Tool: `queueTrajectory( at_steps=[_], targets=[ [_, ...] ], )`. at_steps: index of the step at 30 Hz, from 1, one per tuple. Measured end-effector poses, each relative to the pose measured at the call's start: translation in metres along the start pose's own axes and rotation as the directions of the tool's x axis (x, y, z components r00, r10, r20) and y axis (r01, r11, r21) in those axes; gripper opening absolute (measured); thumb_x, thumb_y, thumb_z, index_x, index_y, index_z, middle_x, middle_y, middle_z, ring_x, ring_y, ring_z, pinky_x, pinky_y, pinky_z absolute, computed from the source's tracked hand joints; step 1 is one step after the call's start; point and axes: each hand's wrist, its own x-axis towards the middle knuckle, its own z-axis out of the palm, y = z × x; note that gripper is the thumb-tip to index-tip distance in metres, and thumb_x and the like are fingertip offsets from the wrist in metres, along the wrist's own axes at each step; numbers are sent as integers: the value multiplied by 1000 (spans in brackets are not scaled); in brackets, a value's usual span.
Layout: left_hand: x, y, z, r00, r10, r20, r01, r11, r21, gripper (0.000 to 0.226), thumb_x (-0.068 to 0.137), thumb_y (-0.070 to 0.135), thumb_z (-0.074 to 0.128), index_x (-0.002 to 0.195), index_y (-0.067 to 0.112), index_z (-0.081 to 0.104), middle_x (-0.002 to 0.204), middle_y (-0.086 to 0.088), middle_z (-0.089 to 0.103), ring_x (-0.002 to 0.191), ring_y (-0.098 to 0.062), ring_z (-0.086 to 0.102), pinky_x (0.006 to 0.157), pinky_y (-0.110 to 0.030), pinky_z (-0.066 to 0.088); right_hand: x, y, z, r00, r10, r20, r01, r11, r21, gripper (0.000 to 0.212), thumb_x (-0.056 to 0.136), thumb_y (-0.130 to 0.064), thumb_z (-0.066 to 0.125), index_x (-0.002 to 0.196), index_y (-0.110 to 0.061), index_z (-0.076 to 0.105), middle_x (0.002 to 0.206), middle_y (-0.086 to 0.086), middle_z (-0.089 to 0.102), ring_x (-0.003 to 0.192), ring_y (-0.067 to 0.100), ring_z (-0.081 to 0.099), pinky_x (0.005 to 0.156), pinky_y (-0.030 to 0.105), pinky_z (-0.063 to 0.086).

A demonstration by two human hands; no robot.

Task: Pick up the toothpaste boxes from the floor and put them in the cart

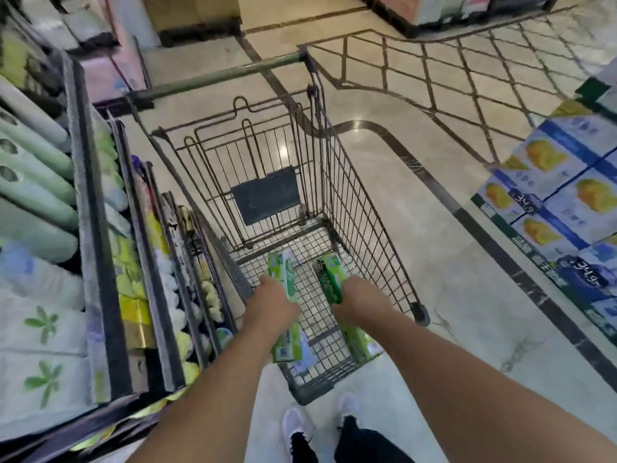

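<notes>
Toothpaste boxes are what matters here, but the biggest thing around them is the shelf unit (90, 228) running down the left side, stacked with green and white packs. Next in size is the one wire cart (350, 202), parked just beside that shelving with its green handle at the far end, so the near, low end of the basket is the easy place to reach in from where the person stands. On the right, well apart from the cart, sits a stack of blue and white cartons (561, 195) with price labels.

Two hands reach down into the basket side by side. The left hand (272, 300) grips a green and white box (287, 342) around its middle; the right hand (362, 299) grips a darker green box (329, 279) the same way. Both boxes lie lengthwise, low over the wire floor, which I read as lowering them in rather than dropping them. Whether they already touch the wire is not clear.

Count: two boxes, one per hand, none visible on the floor (434, 262), and two shoes at the bottom edge
</notes>
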Motion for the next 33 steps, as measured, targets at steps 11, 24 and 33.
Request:
queueTrajectory(
  at_steps=[11, 24, 33],
  targets=[
    [138, 1, 57, 973, -232, 6, 231, 966, -111, 80, 83, 24, 71, 143, 3, 22, 110, -11, 62, 80, -26, 63, 59, -33, 49, 178, -10, 39, 984, -8, 180, 4, 1000, 22, 43, 82, -36, 75, 103, -11, 46, 77, 0, 60, 69, 15, 61, 59, 30, 54],
    [277, -41, 143, 904, -426, 18, 424, 894, -147, 74, 82, 28, 74, 137, 1, 32, 121, -13, 57, 104, -35, 59, 69, -35, 39, 332, -34, 150, 964, -82, 254, 102, 993, -63, 38, 84, -28, 71, 110, -8, 53, 98, 7, 60, 98, 29, 64, 83, 40, 55],
    [310, -69, 165, 892, -452, -10, 439, 872, -215, 62, 91, 30, 66, 137, 9, 31, 104, -18, 64, 90, -38, 64, 64, -37, 46, 356, -48, 187, 959, -105, 262, 114, 993, -18, 54, 89, -42, 67, 122, -5, 47, 119, 14, 61, 111, 33, 60, 75, 33, 42]
  ],
)
